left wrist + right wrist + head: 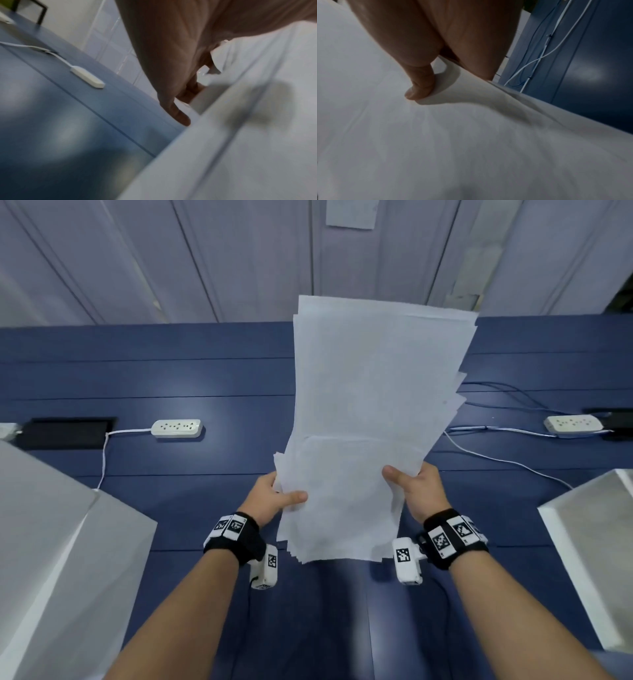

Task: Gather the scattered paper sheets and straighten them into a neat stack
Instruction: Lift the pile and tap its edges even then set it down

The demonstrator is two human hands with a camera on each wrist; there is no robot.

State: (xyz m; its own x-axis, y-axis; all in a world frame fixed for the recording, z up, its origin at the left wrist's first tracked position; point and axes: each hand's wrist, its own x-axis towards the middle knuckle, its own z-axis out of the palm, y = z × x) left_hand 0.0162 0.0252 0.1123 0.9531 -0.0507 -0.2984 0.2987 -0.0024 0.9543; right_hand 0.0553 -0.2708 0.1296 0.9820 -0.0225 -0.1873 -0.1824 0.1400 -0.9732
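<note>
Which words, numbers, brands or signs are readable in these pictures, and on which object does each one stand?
No readable text in any view.
Paper sheets: look blank; any print is too faint to tell.
Wrist bands: black-and-white square code markers only, no letters or numbers.
Power strips: no legible brand or label.
Notice on the wall: too blurred to read.
Both wrist views: blurred, no writing visible.

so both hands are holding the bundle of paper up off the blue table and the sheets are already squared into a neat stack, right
Not squared. In the head view the left hand and right hand hold the paper bundle above the blue table, but its sheet edges are fanned and staggered.
</note>
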